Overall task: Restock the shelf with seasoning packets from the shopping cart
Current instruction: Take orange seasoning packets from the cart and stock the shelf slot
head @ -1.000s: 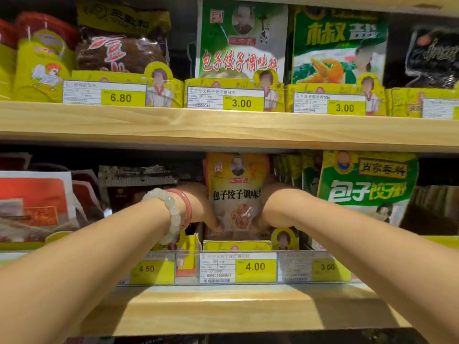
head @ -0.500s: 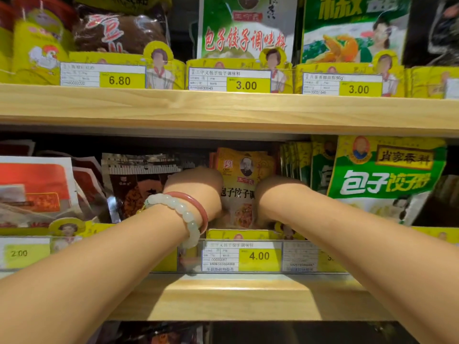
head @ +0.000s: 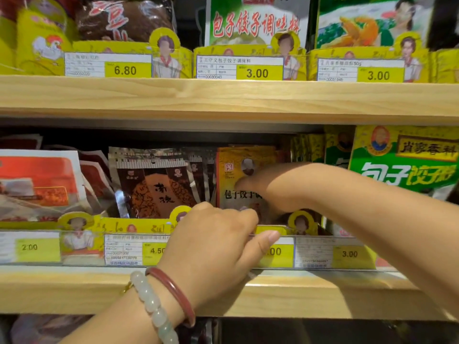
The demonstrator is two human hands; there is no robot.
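An orange-yellow seasoning packet (head: 233,175) stands upright in the lower shelf (head: 310,291), at the front of its row. My right hand (head: 275,187) reaches in from the right and covers the packet's right half, its bent fingers lying on the printed face. My left hand (head: 213,247), with bead and red bracelets on its wrist, is lower and in front. Its fingers curl over the top of the yellow front card (head: 270,230) below the packet, and the thumb lies on the price rail (head: 323,254). The shopping cart is out of view.
Dark silver-edged packets (head: 154,184) stand left of the orange packet, red-and-white ones (head: 37,180) further left. Green packets (head: 407,167) fill the right. The upper shelf board (head: 223,98) hangs close above, carrying more packets and price labels.
My left hand came off the packet's left side and dropped to the front card. My right hand moved from the packet's right edge onto its face. The view shifted closer and to the left.
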